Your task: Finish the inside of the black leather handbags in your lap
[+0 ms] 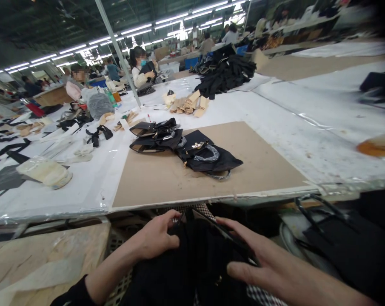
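Observation:
A black handbag [208, 255] rests on my lap below the table edge, its open top facing up and a small gold fitting on its side. My left hand [157, 236] grips the bag's left edge between thumb and fingers. Along the opposite side, my right hand [254, 250] has its fingers at the rim and its thumb on the near face. Straight ahead on a brown cardboard sheet [154, 182] lie more black handbags [208, 153], with gold fittings and plastic-wrapped handles. The lower part of the bag in my hands merges with dark cloth.
A white-covered table [269, 114] spans the view. On it are tan strips [190, 104], a heap of black pieces [224, 70] and a tipped plastic container [45, 172]. A wooden board [45, 263] stands at lower left, black bags [348, 238] at right. Co-workers sit farther back.

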Tool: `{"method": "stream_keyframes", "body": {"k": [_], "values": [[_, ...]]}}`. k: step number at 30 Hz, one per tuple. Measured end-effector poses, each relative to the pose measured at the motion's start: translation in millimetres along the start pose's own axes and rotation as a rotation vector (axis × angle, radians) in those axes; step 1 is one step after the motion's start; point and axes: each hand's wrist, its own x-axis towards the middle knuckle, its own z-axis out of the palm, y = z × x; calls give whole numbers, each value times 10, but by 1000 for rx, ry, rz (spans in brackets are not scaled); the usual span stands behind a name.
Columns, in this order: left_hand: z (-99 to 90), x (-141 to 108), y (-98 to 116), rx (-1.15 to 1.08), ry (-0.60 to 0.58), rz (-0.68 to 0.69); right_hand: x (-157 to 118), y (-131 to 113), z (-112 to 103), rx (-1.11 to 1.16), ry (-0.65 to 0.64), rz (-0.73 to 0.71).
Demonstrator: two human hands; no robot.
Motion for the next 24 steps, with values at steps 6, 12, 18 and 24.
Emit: {"method": "stream_keyframes", "body": {"k": [6,12,18,24], "values": [[5,168,167,82,-52,12,65,297,112,-3,167,0],[-349,-224,334,182,-197,-32,-64,265,-347,289,-89,74],[-384,-230,275,447,-278,159,148,297,-305,319,-292,-87],[-204,-66,190,98,-247,15,254,438,-216,306,-238,-96]]}}
